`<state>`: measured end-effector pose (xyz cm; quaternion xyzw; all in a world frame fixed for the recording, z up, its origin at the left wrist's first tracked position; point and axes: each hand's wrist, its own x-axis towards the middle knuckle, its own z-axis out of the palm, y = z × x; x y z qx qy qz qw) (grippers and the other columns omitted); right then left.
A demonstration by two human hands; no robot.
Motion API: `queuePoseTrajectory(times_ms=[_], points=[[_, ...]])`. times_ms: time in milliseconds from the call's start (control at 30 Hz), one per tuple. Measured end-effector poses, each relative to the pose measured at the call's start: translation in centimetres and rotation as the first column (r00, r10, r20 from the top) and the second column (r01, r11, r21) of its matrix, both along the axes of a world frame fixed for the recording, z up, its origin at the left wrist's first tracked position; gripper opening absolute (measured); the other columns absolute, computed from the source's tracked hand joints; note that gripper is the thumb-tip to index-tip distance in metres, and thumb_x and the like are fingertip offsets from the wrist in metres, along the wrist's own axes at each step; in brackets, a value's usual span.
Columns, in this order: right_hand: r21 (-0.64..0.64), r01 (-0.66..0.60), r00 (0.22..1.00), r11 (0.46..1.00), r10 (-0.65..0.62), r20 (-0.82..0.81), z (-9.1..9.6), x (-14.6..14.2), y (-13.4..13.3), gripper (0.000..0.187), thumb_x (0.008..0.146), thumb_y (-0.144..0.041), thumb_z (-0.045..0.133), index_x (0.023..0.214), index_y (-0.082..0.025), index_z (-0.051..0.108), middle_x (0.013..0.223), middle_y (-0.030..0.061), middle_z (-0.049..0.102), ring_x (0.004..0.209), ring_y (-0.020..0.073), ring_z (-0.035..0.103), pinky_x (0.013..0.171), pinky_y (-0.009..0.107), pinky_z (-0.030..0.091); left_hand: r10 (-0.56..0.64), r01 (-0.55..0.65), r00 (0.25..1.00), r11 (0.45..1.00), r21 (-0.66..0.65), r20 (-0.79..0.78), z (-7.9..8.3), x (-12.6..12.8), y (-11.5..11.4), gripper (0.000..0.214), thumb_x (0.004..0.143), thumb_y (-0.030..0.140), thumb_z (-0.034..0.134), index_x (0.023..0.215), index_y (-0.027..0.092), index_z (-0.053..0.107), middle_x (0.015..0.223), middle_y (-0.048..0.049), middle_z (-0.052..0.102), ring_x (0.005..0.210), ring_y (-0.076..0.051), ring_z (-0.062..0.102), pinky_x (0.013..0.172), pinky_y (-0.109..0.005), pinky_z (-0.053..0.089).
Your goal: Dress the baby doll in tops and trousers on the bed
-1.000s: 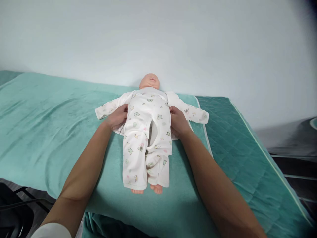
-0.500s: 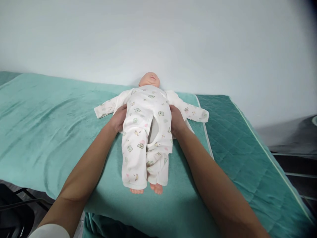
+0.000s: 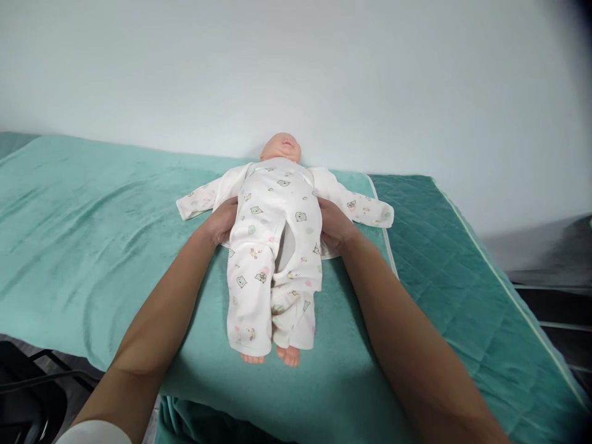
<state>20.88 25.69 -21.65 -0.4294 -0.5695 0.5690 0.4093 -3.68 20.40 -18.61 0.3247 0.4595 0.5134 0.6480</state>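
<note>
A baby doll [image 3: 281, 147] lies on its back with its head toward the wall and its feet toward me. It wears a white long-sleeved top [image 3: 329, 184] with its arms spread. Over that, white trousers [image 3: 253, 262] printed with small animals reach up to its chest and have an opening at the crotch. My left hand [image 3: 224, 221] is against the doll's side at the waist, its fingers hidden behind the trousers. On the opposite side, my right hand [image 3: 333, 223] touches the waist in the same way, fingers also hidden. Bare toes show below both trouser legs.
A light green cover [image 3: 115, 246] lies under the doll. To the right is a darker quilted green mat [image 3: 444, 259] with a pale edge. A white wall [image 3: 296, 68] stands behind. Something black [image 3: 28, 394] is at the lower left.
My right hand has shifted slightly right and its wrist is more bent outward. The doll's feet have moved a little left. My left hand stays nearly where it was.
</note>
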Motion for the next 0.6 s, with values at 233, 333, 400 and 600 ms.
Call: queuePoseTrajectory(times_ms=[233, 333, 400, 600], points=[[-0.017, 0.061, 0.989, 0.998, -0.062, -0.137, 0.8, -1.2, -0.9, 0.036, 0.063, -0.041, 0.082, 0.091, -0.022, 0.072, 0.083, 0.0023, 0.075, 0.084, 0.0234, 0.068, 0.074, 0.037, 0.057, 0.023, -0.024, 1.0, 0.998, 0.063, 0.016, -1.0, -0.1, 0.5, 0.016, 0.074, 0.012, 0.078, 0.09, 0.016, 0.075, 0.082, -0.0051, 0.079, 0.095, -0.025, 0.077, 0.096, -0.039, 0.061], [0.06, 0.126, 0.988, 0.99, -0.12, -0.092, 1.4, -1.4, -1.4, 0.03, 0.066, -0.045, 0.078, 0.08, -0.02, 0.07, 0.081, 0.0017, 0.073, 0.084, 0.0217, 0.065, 0.077, 0.036, 0.055, 0.031, -0.034, 0.999, 0.997, 0.075, 0.029, -1.0, 0.1, 0.3, 0.019, 0.074, 0.01, 0.077, 0.092, 0.015, 0.075, 0.084, -0.0057, 0.078, 0.094, -0.025, 0.076, 0.097, -0.04, 0.061], [0.102, 0.159, 0.987, 0.982, -0.155, -0.051, 1.7, -1.5, -1.6, 0.031, 0.068, -0.048, 0.074, 0.076, -0.019, 0.068, 0.078, 0.0013, 0.071, 0.083, 0.0209, 0.064, 0.077, 0.035, 0.054, 0.04, -0.043, 0.998, 0.997, 0.068, 0.051, -0.8, 0.4, 0.2, 0.019, 0.074, 0.01, 0.077, 0.093, 0.015, 0.075, 0.084, -0.0059, 0.078, 0.093, -0.025, 0.076, 0.097, -0.041, 0.06], [0.101, 0.141, 0.99, 0.985, -0.138, -0.041, 2.3, -1.6, -1.7, 0.033, 0.065, -0.049, 0.074, 0.074, -0.019, 0.064, 0.078, 0.002, 0.07, 0.084, 0.0205, 0.062, 0.076, 0.034, 0.053, 0.019, -0.023, 0.99, 0.999, 0.025, 0.141, -0.3, 0.8, 0.2, 0.02, 0.083, 0.019, 0.07, 0.102, 0.015, 0.073, 0.086, -0.0076, 0.078, 0.096, -0.025, 0.074, 0.097, -0.04, 0.059]])
